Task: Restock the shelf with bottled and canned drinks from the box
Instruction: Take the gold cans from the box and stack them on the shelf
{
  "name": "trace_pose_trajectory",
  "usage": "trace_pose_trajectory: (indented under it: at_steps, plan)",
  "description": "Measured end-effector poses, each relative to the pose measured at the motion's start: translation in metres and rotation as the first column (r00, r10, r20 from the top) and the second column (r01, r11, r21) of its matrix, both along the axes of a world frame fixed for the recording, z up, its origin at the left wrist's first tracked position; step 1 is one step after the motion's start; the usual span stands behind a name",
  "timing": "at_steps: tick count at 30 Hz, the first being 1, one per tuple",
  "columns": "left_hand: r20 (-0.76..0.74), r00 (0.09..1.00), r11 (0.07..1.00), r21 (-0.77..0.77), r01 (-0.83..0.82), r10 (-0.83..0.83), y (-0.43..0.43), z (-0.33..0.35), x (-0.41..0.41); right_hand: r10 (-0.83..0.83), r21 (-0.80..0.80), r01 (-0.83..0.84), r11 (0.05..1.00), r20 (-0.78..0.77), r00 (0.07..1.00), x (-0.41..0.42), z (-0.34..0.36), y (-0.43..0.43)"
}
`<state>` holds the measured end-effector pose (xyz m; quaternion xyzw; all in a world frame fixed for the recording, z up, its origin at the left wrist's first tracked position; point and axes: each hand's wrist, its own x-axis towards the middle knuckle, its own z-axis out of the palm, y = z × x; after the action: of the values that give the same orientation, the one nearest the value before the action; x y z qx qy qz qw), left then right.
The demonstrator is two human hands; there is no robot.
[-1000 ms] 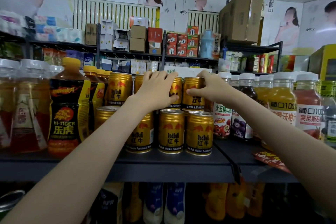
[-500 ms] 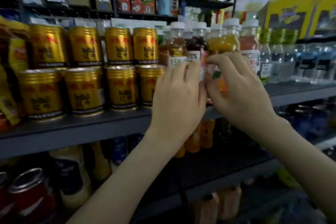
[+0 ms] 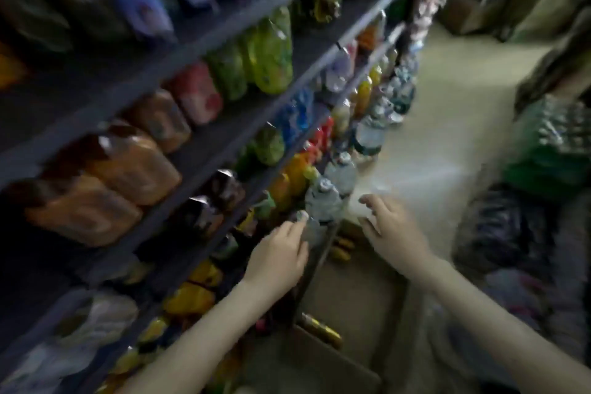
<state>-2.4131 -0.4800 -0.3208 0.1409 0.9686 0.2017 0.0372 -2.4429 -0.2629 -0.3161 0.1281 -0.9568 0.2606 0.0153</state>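
— What are the hands doing?
— The left hand (image 3: 278, 254) and right hand (image 3: 391, 230) hang apart, fingers loose and spread, neither holding anything. Both are over the far end of a cardboard box (image 3: 358, 294).
— And the drinks?
— A few gold cans (image 3: 340, 249) lie in the box, blurred. The box sits on the pale floor (image 3: 447, 99), right beside the foot of the dark shelf (image 3: 224, 30).
— What is on the shelf?
— Orange bottles (image 3: 128, 166) and green bottles (image 3: 271, 51) stand on its tiers. Clear water bottles (image 3: 323, 201) line the floor beside it.
— And the room?
— It is a narrow aisle. A black bag (image 3: 499, 233) and a green wrapped pack (image 3: 556, 153) lie on the right.
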Motion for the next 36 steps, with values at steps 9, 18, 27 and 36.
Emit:
trace_pose_trajectory:
  at_steps: [9,18,27,36]
  plan:
    - [0.579,0.815,0.966,-0.193,0.173,-0.031,0.083,-0.346,0.032,-0.195,0.204,0.083,0.976,0.626,0.755,0.099,-0.351,0.114]
    - [0.379,0.921,0.895,-0.378,0.239,-0.085,0.127,-0.637,-0.065,-0.321,0.287,0.205,0.936,0.451,0.833,0.042,-0.64,0.098]
    - [0.118,0.961,0.745,-0.611,0.269,-0.251,0.16,-0.778,-0.162,-0.045,0.343,0.007,0.939,0.105,0.993,-0.131,-0.767,0.09]
    - [0.095,0.955,0.749,-0.601,0.28,-0.281,0.158,-0.79,-0.145,0.012,0.482,-0.11,0.869,0.203,0.979,-0.171,-0.781,0.094]
